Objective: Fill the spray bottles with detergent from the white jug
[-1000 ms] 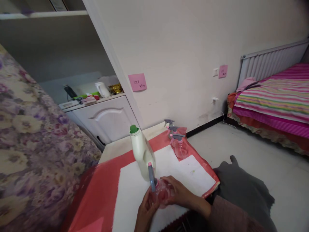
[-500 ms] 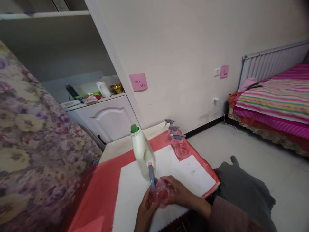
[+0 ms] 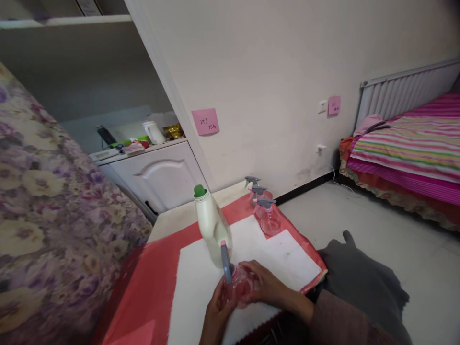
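Between my two hands is a clear pink spray bottle (image 3: 240, 287) with a grey trigger head and a pink nozzle; it is tilted, its head toward the upper left. My left hand (image 3: 220, 304) wraps round its lower left side. From the right, my right hand (image 3: 266, 283) curls its fingers over the bottle's body. Just behind the sprayer stands a pale green jug (image 3: 212, 223) with a green piece at its mouth. Both are over a white cloth (image 3: 194, 282) spread on a red table cover (image 3: 151, 273).
Several more spray bottles (image 3: 270, 221) stand in a row near the table's back right edge. A flowered curtain (image 3: 72, 230) hangs at the left, beside a white cabinet (image 3: 161, 175). Dark grey cloth (image 3: 362, 282) lies right of the table, and a bed (image 3: 417, 148) is farther off.
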Demonstrator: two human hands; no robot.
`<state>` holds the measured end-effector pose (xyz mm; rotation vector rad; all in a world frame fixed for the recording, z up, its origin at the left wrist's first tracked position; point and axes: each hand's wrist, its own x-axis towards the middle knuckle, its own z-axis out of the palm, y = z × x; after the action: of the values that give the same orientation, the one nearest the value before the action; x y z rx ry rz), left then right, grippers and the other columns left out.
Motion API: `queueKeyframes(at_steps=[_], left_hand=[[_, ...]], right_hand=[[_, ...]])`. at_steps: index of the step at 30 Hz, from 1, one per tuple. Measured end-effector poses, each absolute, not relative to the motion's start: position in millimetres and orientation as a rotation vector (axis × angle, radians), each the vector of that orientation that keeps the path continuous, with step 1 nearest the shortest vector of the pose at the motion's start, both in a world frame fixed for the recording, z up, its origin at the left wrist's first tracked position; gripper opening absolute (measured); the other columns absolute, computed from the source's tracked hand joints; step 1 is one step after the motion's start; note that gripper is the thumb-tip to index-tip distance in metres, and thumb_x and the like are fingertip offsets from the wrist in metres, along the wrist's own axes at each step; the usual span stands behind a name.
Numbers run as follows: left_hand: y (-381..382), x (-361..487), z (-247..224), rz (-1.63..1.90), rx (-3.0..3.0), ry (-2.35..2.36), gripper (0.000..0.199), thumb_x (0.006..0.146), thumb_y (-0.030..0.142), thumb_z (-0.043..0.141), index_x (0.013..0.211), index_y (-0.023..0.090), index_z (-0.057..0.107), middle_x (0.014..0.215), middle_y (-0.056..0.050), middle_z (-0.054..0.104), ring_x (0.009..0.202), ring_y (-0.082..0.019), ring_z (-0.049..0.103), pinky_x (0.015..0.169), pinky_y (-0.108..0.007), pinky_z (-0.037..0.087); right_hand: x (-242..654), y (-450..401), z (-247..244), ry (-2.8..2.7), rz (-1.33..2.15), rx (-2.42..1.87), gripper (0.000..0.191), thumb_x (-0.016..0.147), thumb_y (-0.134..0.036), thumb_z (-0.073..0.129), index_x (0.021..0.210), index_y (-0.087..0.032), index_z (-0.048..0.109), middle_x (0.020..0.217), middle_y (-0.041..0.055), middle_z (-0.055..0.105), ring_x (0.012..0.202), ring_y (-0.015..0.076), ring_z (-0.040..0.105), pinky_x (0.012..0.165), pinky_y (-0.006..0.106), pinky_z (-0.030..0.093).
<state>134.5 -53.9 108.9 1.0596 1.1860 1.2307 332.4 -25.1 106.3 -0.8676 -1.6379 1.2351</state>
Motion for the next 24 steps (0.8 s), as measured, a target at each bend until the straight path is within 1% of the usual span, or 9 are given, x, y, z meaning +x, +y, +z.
queueKeyframes(at_steps=[6, 11, 15, 19, 24], left_hand=[[-52.7, 131.1, 108.3, 1.175, 1.058, 1.190, 0.076, 0.047, 0.045, 0.088, 0.115, 0.019, 0.067, 0.127, -0.012, 0.066, 0.126, -0.040, 0.050, 0.106, -0.050, 0.042], [-56.4, 135.2, 106.9, 1.237, 1.052, 1.181, 0.080, 0.051, 0.045, 0.087, 0.122, 0.019, 0.062, 0.130, -0.012, 0.063, 0.127, -0.038, 0.050, 0.109, -0.049, 0.039], [-57.2, 137.5, 107.2, 1.260, 1.046, 1.190, 0.079, 0.049, 0.047, 0.087, 0.119, 0.018, 0.064, 0.132, -0.013, 0.061, 0.125, -0.038, 0.052, 0.108, -0.048, 0.041], [-56.8, 137.1, 107.7, 1.253, 1.080, 1.192, 0.081, 0.052, 0.050, 0.085, 0.122, 0.017, 0.062, 0.132, -0.013, 0.062, 0.124, -0.038, 0.053, 0.107, -0.048, 0.042], [-54.9, 132.1, 102.2, 1.246, 1.070, 1.201, 0.074, 0.054, 0.049, 0.084, 0.119, 0.020, 0.065, 0.129, -0.010, 0.064, 0.124, -0.037, 0.053, 0.105, -0.046, 0.044]], right_hand=[[333.2, -25.2, 105.0, -1.633, 1.247, -0.852, 0.086, 0.050, -0.034, 0.089, 0.128, -0.026, 0.053, 0.123, 0.0072, 0.056, 0.114, 0.0297, 0.055, 0.099, 0.046, 0.044], [332.9, -25.4, 104.5, -1.620, 1.267, -0.848, 0.086, 0.050, -0.031, 0.089, 0.128, -0.025, 0.053, 0.122, 0.0071, 0.056, 0.115, 0.0288, 0.054, 0.100, 0.045, 0.044], [332.4, -25.1, 104.6, -1.608, 1.282, -0.861, 0.087, 0.050, -0.030, 0.089, 0.129, -0.025, 0.053, 0.123, 0.0073, 0.055, 0.116, 0.0291, 0.054, 0.100, 0.045, 0.044], [330.7, -23.5, 103.0, -1.623, 1.268, -0.863, 0.088, 0.048, -0.028, 0.089, 0.128, -0.023, 0.054, 0.122, 0.0076, 0.056, 0.115, 0.0295, 0.054, 0.100, 0.044, 0.044], [328.4, -22.8, 104.9, -1.609, 1.277, -0.882, 0.088, 0.047, -0.021, 0.089, 0.128, -0.022, 0.054, 0.121, 0.0075, 0.056, 0.112, 0.0280, 0.055, 0.099, 0.042, 0.045]])
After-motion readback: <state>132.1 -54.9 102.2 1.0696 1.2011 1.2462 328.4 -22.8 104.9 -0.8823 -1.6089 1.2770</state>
